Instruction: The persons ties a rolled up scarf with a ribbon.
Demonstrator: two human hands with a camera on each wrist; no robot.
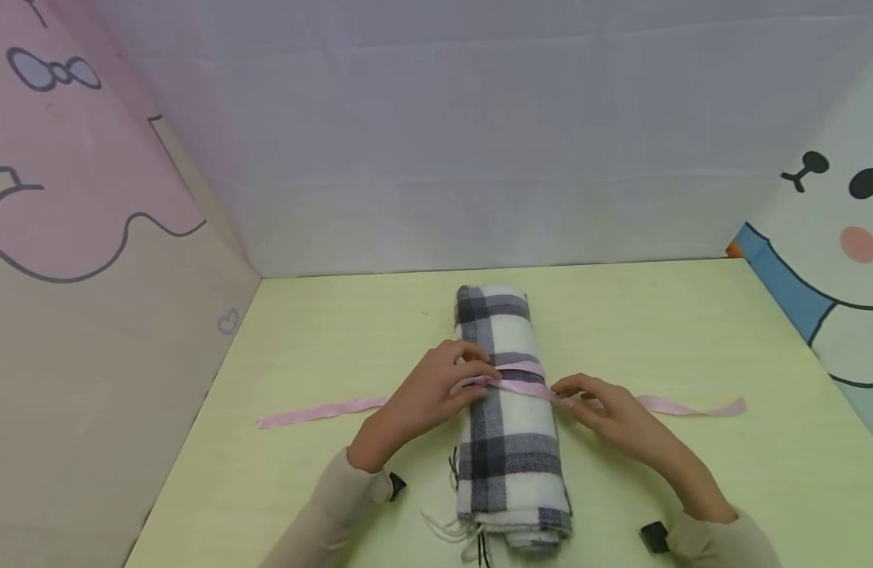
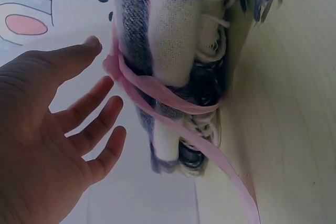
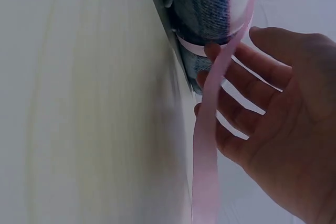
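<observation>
pink satin ribbon [image 1: 323,411] runs across the pale yellow-green tabletop [image 1: 692,331], its left tail lying flat and ending well to the left of the rolled scarf, near the pink cartoon wall panel [image 1: 88,237]. the left hand [image 1: 425,398] rests against the left side of the plaid scarf roll [image 1: 503,442], thumb and fingertips meeting on the ribbon where it crosses the top of the roll; in the head view this grip looks like a light pinch on the ribbon, though the left wrist view shows the palm spread with the fingers straight and fanned, only the thumb tip touching the ribbon's crossing point. the scarf roll itself, white with grey and black checks, lies lengthwise in the middle of the tabletop, fringe end toward the person, and the ribbon is wrapped once around its middle, the two strands crossing on top. the right hand [image 1: 614,418] lies just to the right of the roll, its fingers loosely extended with the ribbon passing across the fingertips; the right wrist view shows the strand draped over the slightly bent fingers, and i cannot tell whether the thumb presses it down. past that hand the ribbon's right tail runs on flat along the tabletop toward the white and blue cartoon wall panel [image 1: 834,276]. beige sleeves cover both forearms, each with a small black wrist clip [image 1: 653,536]
</observation>
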